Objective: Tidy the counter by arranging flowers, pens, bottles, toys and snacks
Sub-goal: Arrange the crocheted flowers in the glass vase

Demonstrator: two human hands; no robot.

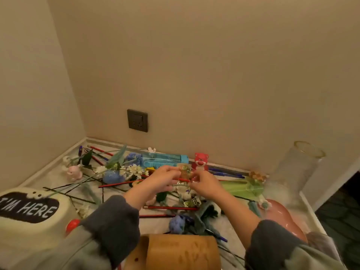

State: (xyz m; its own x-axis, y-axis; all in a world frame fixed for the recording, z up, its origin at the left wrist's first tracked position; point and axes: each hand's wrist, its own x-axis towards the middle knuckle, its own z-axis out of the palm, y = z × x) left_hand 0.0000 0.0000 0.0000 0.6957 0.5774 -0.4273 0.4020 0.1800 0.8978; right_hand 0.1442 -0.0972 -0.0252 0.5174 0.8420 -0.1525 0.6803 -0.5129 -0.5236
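Snack step in hand: your left hand (163, 179) and right hand (204, 184) both pinch a small clear-wrapped orange snack packet (184, 172), lifted above the cluttered marble counter (229, 225). Next, judged: carry it to wherever snacks are gathering; another green-labelled packet (192, 202) lies below

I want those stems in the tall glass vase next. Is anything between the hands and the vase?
Yes. Between the right hand and the glass vase at the right lie a green plastic piece and a small orange flower. The vase mouth itself looks open. Both hands are pinching a small snack packet.
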